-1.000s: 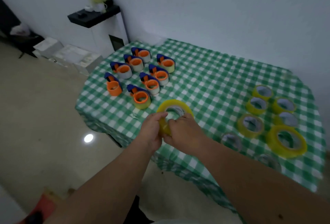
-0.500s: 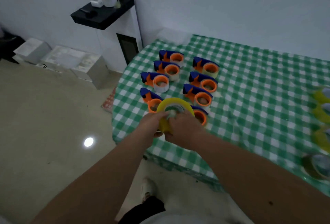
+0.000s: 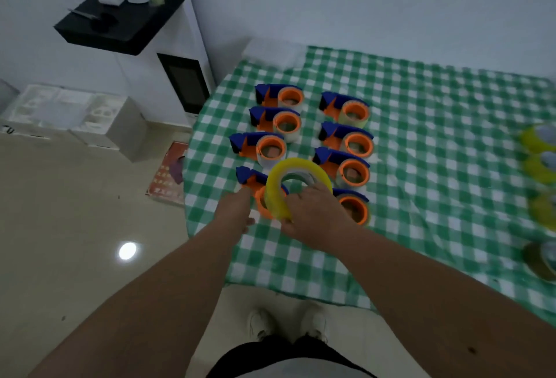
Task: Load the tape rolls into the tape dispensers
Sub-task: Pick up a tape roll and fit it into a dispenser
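Several blue-and-orange tape dispensers [image 3: 346,138] stand in two columns on the green checked tablecloth [image 3: 436,167]; most carry a roll. My right hand [image 3: 313,215] grips a yellow tape roll [image 3: 278,191], held upright just above the nearest left dispenser [image 3: 251,180], whose orange hub is partly hidden behind the roll. My left hand [image 3: 233,212] sits at that dispenser's near left side; whether it touches or grips the dispenser is hidden. More yellow rolls [image 3: 538,152] lie at the right edge of the view.
The table's front edge runs just before my feet [image 3: 285,323]. A white cabinet with a black top [image 3: 126,25] stands left of the table, with white boxes [image 3: 75,112] on the floor beside it.
My view has swung left and closer to the dispensers. Both hands carried the yellow roll over the nearest left dispenser, and my left hand has come off the roll.
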